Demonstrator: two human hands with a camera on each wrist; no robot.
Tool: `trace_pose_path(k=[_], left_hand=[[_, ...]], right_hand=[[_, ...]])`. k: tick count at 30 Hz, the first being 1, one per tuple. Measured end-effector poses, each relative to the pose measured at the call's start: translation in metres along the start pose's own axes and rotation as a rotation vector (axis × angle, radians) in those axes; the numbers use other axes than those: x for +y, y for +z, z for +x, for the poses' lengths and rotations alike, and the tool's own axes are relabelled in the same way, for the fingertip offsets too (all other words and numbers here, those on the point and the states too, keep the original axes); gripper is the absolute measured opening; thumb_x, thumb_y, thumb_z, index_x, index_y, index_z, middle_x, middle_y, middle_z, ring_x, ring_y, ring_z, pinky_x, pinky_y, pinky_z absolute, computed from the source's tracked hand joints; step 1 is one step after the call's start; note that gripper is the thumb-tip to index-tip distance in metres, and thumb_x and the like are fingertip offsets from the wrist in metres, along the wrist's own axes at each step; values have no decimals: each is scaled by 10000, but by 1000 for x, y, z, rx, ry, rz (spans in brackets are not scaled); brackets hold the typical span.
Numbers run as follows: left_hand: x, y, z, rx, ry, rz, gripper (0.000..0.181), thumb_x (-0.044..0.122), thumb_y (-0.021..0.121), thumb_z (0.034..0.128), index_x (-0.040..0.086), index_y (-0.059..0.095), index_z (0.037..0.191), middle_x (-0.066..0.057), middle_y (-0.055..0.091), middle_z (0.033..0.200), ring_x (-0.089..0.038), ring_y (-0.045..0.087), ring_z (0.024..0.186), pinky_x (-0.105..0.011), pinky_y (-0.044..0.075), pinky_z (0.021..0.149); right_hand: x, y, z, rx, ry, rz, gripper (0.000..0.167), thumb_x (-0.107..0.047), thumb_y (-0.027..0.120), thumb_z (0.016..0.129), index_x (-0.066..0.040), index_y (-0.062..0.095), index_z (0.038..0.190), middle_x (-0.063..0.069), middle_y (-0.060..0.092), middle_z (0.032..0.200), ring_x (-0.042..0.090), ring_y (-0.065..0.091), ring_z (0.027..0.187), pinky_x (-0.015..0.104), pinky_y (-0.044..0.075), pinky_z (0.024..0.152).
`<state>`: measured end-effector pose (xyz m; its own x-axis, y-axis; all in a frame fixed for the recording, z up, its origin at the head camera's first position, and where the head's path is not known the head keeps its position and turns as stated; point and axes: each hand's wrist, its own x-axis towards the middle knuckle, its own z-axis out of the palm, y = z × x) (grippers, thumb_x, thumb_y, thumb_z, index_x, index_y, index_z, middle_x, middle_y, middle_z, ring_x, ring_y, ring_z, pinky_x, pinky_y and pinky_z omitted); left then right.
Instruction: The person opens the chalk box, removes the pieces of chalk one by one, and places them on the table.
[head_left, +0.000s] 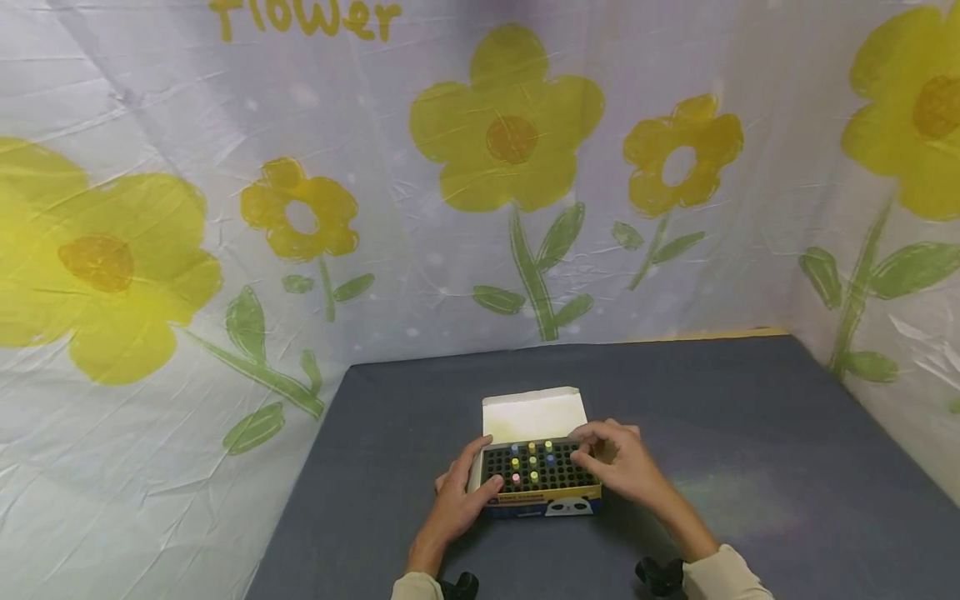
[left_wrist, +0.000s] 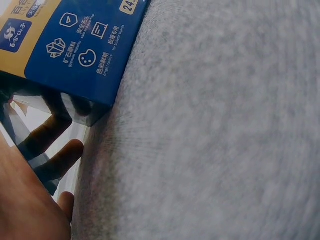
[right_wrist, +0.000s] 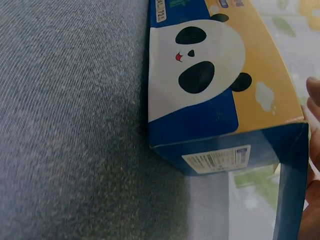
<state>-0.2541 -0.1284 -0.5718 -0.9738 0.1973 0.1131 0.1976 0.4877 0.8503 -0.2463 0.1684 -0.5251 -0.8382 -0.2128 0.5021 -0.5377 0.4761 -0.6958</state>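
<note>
A blue and yellow chalk box [head_left: 540,505] with a panda on its front stands on the dark table. Its white lid [head_left: 534,418] is folded back. Inside is a black tray with round holes [head_left: 573,480], where several coloured chalks stand upright, among them a pink chalk [head_left: 516,478] and a blue chalk [head_left: 551,459]. My left hand [head_left: 455,500] grips the box's left end, thumb at the near corner. At the tray's far right corner are the bent thumb and index finger of my right hand [head_left: 624,460]; whether they pinch anything cannot be made out.
The grey-blue table top [head_left: 720,417] extends around the box. Behind it and along both sides hangs a white curtain [head_left: 420,275] printed with yellow flowers. Dark straps [head_left: 660,575] sit at both wrists, beside light sleeves.
</note>
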Motion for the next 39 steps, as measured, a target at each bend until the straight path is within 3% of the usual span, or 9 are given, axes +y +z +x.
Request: trace_pose_path(k=[9, 28, 39], left_hand=[[-2, 2, 0, -4, -20, 16, 621, 480, 679, 929, 438, 433, 1498, -65, 517, 1518, -361, 489, 1319, -613, 195, 1003], [0, 2, 2, -4, -18, 30, 633, 468, 686, 918, 432, 434, 1498, -64, 547, 1484, -339, 518, 1282, -611, 188, 1019], [-2, 2, 2, 7, -24, 30, 628, 479, 691, 914, 451, 437, 1488, -67, 506, 1540, -383, 492, 1340, -614, 178, 1012]], right_hand=[[-2, 10, 4, -29, -47, -13, 249, -67, 828, 817, -116, 748, 1048, -153, 663, 802, 146, 488, 788, 459, 159, 873], [-7, 27, 5, 0, -107, -219, 250, -98, 885, 755, -179, 768, 960, -147, 650, 769, 48, 363, 776, 420, 127, 828], [-18, 30, 9, -62, -10, -293, 223, -103, 879, 771, -210, 766, 930, -150, 610, 737, 36, 346, 783, 473, 180, 840]])
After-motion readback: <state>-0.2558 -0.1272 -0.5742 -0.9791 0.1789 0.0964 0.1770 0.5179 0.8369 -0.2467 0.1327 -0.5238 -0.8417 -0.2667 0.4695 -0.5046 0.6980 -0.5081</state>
